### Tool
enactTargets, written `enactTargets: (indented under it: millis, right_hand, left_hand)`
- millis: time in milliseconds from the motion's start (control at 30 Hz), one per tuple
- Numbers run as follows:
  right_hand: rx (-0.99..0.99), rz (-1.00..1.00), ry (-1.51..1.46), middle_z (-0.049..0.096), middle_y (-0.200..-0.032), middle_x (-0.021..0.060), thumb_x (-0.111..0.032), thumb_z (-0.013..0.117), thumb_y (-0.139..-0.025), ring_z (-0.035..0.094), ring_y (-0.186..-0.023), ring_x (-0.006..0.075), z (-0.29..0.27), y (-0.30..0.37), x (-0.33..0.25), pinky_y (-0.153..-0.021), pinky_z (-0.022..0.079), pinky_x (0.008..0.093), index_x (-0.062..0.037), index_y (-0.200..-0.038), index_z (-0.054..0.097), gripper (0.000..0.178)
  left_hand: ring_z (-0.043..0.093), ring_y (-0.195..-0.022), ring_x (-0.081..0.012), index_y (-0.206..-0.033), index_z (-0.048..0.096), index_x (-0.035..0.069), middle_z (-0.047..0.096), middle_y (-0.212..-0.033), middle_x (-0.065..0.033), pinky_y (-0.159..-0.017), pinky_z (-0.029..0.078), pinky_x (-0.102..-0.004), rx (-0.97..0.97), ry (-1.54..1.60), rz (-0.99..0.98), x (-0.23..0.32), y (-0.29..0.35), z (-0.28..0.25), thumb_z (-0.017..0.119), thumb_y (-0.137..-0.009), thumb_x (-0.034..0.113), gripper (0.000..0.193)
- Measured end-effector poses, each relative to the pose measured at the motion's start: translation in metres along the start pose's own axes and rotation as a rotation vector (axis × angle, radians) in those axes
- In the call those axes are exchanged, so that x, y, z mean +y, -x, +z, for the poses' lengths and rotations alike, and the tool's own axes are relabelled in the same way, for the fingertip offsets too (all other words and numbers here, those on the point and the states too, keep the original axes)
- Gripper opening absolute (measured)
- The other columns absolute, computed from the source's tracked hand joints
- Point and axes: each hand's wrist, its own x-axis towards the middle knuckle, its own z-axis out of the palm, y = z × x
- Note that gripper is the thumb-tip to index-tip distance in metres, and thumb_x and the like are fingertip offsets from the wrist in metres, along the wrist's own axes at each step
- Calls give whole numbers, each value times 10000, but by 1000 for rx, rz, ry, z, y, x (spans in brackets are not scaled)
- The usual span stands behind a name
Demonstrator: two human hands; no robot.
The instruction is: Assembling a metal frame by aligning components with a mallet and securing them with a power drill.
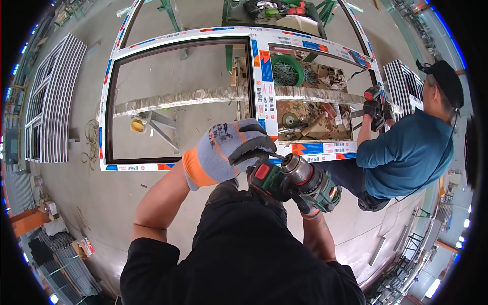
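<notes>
My right hand [307, 207], mostly hidden beneath the tool, grips a green and black cordless drill [311, 184]. The drill's chuck [297, 166] points away from me and to the left, with a thin bit in it. Close to the bit's tip is my left hand [231, 150], in a grey and orange glove with dark fingers. Its fingers are curled together, and what they hold cannot be made out. Both hands are at the near edge of a large window frame [263, 86], its bars covered in white, red and blue printed film.
A foil-wrapped beam [183, 99] runs under the frame. Below the right pane, a tray of tools [330, 133] and a green tub [300, 66] of screws show. To the right, a co-worker [406, 147] holds another drill [372, 93] at the frame. Striped frames [60, 96] stand at left.
</notes>
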Motion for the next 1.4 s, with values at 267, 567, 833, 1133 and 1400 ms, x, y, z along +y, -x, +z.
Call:
enactTargets:
  millis: [267, 567, 833, 1133, 1400]
  right_hand:
    - [-91, -129, 290, 675, -967, 33, -201, 728, -769, 663, -773, 225, 0, -5, 6, -672, 532, 333, -147, -1247, 601, 498]
    - [-149, 5, 539, 671, -958, 40, -77, 714, -735, 662, -746, 214, -2, -24, -23, -640, 531, 326, -198, -1316, 558, 613]
    - [-46, 450, -117, 663, -1043, -37, -338, 662, -853, 638, -922, 125, 19, 0, -10, -778, 502, 368, -222, -1135, 646, 306]
    - [-22, 98, 334, 670, -1040, 114, -332, 670, -850, 657, -879, 320, 14, -42, -49, -713, 532, 404, -164, -1195, 616, 387]
    - [208, 251, -137, 648, -924, 120, -146, 733, -782, 638, -822, 295, 54, -12, 18, -727, 515, 364, -67, -1023, 630, 274]
  left_hand:
    - [635, -878, -257, -1050, 646, 86, 633, -960, -93, -782, 522, -343, -205, 152, -35, -6, -12, -9, 671, -821, 97, 230]
    - [587, -744, -109, -945, 641, -25, 642, -834, -37, -660, 477, -245, 339, 966, -492, 1, 3, 61, 591, -940, 181, 212]
    - [604, -815, -118, -976, 654, -27, 675, -872, -66, -755, 478, -263, 555, 892, -531, 19, -2, 79, 538, -980, 212, 265]
    - [611, -794, -119, -957, 667, -31, 681, -850, -78, -740, 490, -272, 635, 1056, -671, 38, -2, 82, 559, -977, 243, 296]
    - [614, -773, -158, -977, 612, -31, 652, -887, -104, -747, 502, -297, 826, 1508, -567, 48, -6, 94, 437, -1021, 231, 319]
